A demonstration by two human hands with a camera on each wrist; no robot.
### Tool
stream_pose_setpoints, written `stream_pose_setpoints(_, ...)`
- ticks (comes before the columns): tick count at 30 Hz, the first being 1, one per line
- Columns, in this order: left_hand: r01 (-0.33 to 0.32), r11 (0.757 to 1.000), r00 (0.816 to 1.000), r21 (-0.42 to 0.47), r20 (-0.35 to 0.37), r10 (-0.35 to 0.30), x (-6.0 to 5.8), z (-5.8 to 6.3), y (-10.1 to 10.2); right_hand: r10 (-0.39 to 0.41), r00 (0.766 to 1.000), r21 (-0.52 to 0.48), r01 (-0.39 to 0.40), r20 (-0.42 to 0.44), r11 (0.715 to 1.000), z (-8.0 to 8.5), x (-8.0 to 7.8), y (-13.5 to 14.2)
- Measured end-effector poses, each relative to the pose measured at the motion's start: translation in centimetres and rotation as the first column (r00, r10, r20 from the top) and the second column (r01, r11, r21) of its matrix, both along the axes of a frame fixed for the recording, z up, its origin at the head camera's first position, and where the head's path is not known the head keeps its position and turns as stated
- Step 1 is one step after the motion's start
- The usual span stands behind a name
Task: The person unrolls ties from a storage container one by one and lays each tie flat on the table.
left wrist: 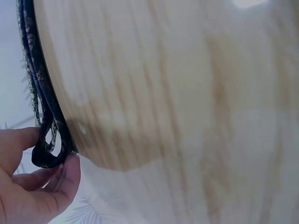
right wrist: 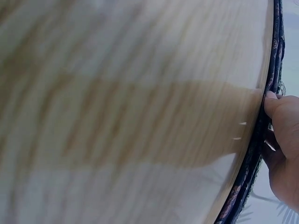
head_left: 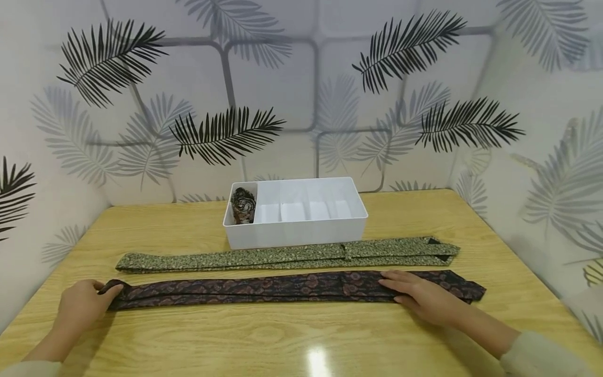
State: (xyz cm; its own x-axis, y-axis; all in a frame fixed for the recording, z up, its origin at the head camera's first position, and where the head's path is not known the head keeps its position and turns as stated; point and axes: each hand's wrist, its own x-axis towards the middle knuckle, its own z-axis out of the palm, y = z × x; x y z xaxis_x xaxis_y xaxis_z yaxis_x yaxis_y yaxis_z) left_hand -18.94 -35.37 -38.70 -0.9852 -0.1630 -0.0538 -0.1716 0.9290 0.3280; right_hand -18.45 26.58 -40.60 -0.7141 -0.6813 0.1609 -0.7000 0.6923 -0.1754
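A dark necktie (head_left: 282,288) with a reddish paisley pattern lies lengthwise across the table, doubled over. At its folded left end, my left hand (head_left: 81,305) pinches the loop between thumb and fingers; the left wrist view shows the loop (left wrist: 51,158) slightly raised and open in the middle. My right hand (head_left: 424,298) rests on the wide part near the other end, fingers extended over the cloth and thumb by the near edge. Just behind lies a green patterned necktie (head_left: 282,256), also doubled, touched by neither hand.
A white divided box (head_left: 297,234) stands behind the ties. Its leftmost compartment holds a rolled brown patterned tie (head_left: 243,206). The wooden table (head_left: 264,335) meets a leaf-patterned wall (head_left: 301,104) at the back.
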Motion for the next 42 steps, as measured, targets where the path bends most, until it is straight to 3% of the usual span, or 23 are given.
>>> stream_pose_setpoints(10,-0.052,0.997,0.999,0.055,-0.014,0.052,-0.3,0.1,0.3,-0.084,0.989,0.001,0.085,0.122,0.996,0.5,0.4,1.0)
stream_pose_setpoints(17,-0.121,0.978,0.992,0.172,0.060,0.112,-0.6,-0.2,0.4,-0.078,0.989,-0.003,0.079,0.125,0.997,0.5,0.3,2.0)
stream_pose_setpoints(20,-0.152,0.953,0.986,0.261,0.109,0.128,-0.8,-0.4,0.3,-0.057,0.991,-0.015,0.059,0.121,0.998,0.5,0.1,2.5)
stream_pose_setpoints(25,-0.202,0.879,0.971,0.433,0.203,0.123,-1.2,-0.6,0.0,-0.027,0.989,-0.051,0.034,0.147,0.998,0.4,-0.4,3.4)
stream_pose_setpoints(26,-0.207,0.876,0.970,0.436,0.209,0.125,-1.2,-0.6,-0.1,-0.021,0.987,-0.058,0.030,0.156,0.998,0.4,-0.4,3.5)
stream_pose_setpoints(28,-0.205,0.889,0.970,0.410,0.209,0.128,-1.1,-0.7,-0.2,-0.012,0.987,-0.061,0.022,0.160,0.998,0.4,-0.6,3.7)
stream_pose_setpoints(33,-0.174,0.954,0.980,0.246,0.137,0.144,-0.8,-0.8,-0.2,-0.001,0.989,-0.050,0.009,0.149,0.999,0.4,-0.8,3.7)
stream_pose_setpoints(42,-0.096,0.988,0.994,0.124,0.057,0.090,-0.6,-0.7,-0.2,-0.014,0.985,-0.037,0.020,0.173,0.999,0.6,-0.7,3.6)
